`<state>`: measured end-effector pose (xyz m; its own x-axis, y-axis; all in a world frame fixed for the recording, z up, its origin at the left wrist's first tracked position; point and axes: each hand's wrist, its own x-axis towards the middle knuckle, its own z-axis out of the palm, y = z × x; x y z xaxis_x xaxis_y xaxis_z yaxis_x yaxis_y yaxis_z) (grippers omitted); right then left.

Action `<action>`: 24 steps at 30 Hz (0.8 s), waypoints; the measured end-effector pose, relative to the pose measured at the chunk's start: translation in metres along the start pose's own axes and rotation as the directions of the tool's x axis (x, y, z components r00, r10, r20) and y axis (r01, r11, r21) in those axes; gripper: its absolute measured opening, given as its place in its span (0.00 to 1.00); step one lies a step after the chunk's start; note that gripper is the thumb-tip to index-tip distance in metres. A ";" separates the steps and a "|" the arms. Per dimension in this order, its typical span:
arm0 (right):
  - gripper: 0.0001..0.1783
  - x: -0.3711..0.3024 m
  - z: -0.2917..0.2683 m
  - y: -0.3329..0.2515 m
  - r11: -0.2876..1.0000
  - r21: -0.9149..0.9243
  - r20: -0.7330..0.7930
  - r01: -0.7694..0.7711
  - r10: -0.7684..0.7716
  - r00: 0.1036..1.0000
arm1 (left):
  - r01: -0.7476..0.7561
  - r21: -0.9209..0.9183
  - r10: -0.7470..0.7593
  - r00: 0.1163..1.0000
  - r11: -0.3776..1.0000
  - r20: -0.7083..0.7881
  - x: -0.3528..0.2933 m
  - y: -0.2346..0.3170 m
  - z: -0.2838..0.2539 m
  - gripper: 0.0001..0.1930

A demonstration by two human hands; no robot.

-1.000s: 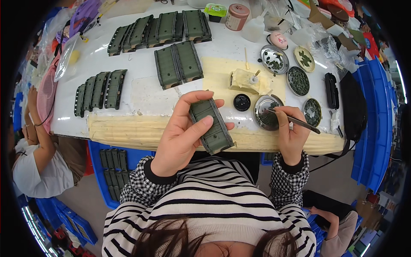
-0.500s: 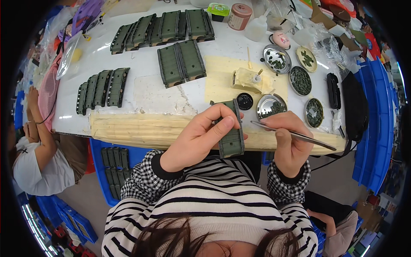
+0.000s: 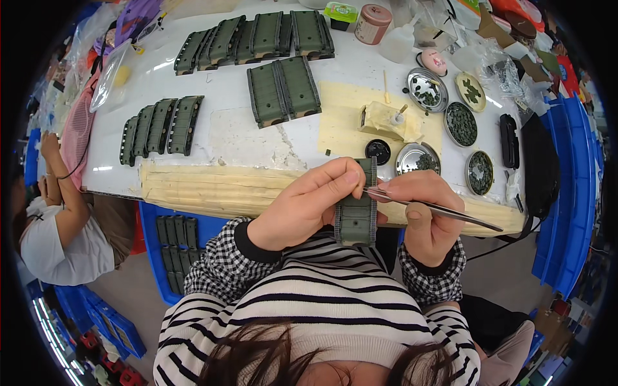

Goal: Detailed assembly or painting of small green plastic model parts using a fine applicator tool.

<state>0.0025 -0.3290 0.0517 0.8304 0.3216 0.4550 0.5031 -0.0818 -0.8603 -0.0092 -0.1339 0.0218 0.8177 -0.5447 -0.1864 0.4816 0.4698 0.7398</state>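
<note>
RH (image 3: 439, 226) pinch-closed on tweezers (image 3: 460, 215)

Pink canister (image 3: 373, 26) just R of green-lidded tub (image 3: 341, 14), top ctr; purple bag (image 3: 136, 20) top L; co-worker's white tee (image 3: 58, 248) lower L; blue plastic bins (image 3: 568, 186) far R.

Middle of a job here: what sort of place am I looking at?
Most likely a workshop or factory floor for hand assembly: rows of matching green pieces on the table, a shallow dish of small green bits, and tweezers in the right hand.
</note>
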 end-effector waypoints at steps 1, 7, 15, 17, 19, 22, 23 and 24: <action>0.07 0.000 -0.001 0.001 0.999 -0.025 0.018 0.046 -0.046 0.999 | 0.026 -0.028 -0.025 0.999 0.999 0.023 -0.001 0.002 0.000 0.14; 0.11 -0.003 -0.002 -0.004 0.997 -0.035 0.066 -0.063 0.065 0.996 | 0.071 -0.148 -0.065 0.997 0.986 0.050 -0.004 0.008 0.009 0.13; 0.13 0.000 0.000 -0.007 0.993 -0.113 0.089 0.017 -0.007 0.996 | 0.088 -0.192 -0.077 0.995 0.977 0.064 -0.006 0.008 0.008 0.13; 0.14 0.001 0.000 -0.006 0.986 -0.151 0.103 0.072 -0.057 0.993 | 0.095 -0.193 -0.081 0.994 0.977 0.078 -0.006 0.009 0.007 0.13; 0.14 0.000 0.001 -0.006 0.981 -0.172 0.106 0.093 -0.076 0.992 | 0.094 -0.192 -0.082 0.994 0.977 0.071 -0.006 0.009 0.007 0.13; 0.14 0.001 0.002 -0.008 0.973 -0.203 0.117 0.110 -0.087 0.989 | 0.084 -0.192 -0.079 0.996 0.978 0.032 -0.007 0.006 0.007 0.13; 0.14 0.000 0.003 -0.008 0.973 -0.204 0.118 0.105 -0.082 0.990 | 0.086 -0.194 -0.082 0.996 0.977 0.024 -0.007 0.005 0.007 0.13; 0.14 0.000 0.003 -0.008 0.974 -0.205 0.120 0.099 -0.076 0.990 | 0.087 -0.196 -0.085 0.996 0.977 0.016 -0.008 0.005 0.006 0.13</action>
<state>-0.0029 -0.3254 0.0580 0.7552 0.4375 0.4880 0.6215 -0.2414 -0.7453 -0.0152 -0.1320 0.0307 0.7683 -0.5940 -0.2384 0.6032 0.5474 0.5800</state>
